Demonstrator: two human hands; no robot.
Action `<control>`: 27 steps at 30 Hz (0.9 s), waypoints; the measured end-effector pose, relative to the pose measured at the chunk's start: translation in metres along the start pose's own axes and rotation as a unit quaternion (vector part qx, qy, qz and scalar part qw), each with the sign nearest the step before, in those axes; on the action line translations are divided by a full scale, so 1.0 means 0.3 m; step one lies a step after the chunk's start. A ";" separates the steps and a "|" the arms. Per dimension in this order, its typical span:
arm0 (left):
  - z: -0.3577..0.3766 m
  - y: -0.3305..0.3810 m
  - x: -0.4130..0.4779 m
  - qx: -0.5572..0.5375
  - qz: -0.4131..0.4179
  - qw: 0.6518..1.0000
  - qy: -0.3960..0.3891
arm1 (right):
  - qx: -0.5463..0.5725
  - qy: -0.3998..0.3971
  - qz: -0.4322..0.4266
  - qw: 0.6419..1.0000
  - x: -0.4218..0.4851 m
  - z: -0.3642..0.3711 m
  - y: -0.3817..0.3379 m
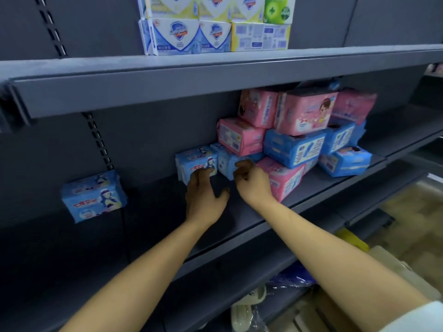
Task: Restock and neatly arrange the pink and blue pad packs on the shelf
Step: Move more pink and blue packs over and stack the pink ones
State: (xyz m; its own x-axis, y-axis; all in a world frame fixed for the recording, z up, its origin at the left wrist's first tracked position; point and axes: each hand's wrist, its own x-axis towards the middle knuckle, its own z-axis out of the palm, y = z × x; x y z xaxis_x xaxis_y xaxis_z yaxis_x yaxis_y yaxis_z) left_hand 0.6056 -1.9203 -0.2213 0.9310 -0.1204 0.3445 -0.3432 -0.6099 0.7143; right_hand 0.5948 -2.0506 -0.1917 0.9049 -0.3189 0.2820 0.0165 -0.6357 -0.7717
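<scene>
At the far left of the shelf (155, 212) a lone blue pack (93, 196) stands upright against the back panel, well apart from the rest. Next comes a second blue pack (196, 164), also upright and facing out. The left grip (203, 195) is released, its fingers stretched forward to touch that pack's lower front, thumb spread wide. Just beside it the right grip (251, 180) has its fingers curled at the near corner of a tilted blue pack (226, 164) — whether it actually pinches the wrapper I cannot tell. Further right lies the heap of pink and blue packs (294, 149), stacked crookedly, some on their sides, colours mixed. By my reckoning the job is at an early stage: two packs look placed, with a wide gap between them to fill — and the heap is not yet sorted into rows. The soap boxes (215, 37) on the shelf above play no part.
</scene>
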 end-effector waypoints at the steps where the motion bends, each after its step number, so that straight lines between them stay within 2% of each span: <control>1: 0.011 0.018 0.010 -0.008 0.005 1.000 -0.004 | 0.010 0.021 0.002 1.000 0.007 -0.020 0.003; 7: 0.037 0.126 0.079 -0.058 0.054 0.997 -0.005 | 0.033 0.161 -0.015 0.986 0.056 -0.140 0.007; 13: 0.072 0.225 0.154 -0.077 0.064 0.995 -0.015 | 0.024 0.260 -0.005 0.965 0.156 -0.254 0.059; 20: 0.168 0.365 0.258 -0.076 0.088 0.993 -0.004 | 0.018 0.317 -0.002 0.948 0.296 -0.407 0.116; 27: 0.310 0.521 0.335 -0.101 0.083 0.991 0.017 | 0.023 0.281 0.006 0.959 0.435 -0.569 0.239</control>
State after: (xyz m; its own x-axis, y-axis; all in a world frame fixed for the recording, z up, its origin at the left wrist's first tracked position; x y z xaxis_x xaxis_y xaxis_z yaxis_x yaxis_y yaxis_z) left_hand 0.6570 -2.1007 -0.1318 0.8561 -0.1773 0.4855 -0.5123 -0.4146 0.7520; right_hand 0.6415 -2.2579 -0.1130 0.5332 -0.6631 0.5254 0.0384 -0.6014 -0.7980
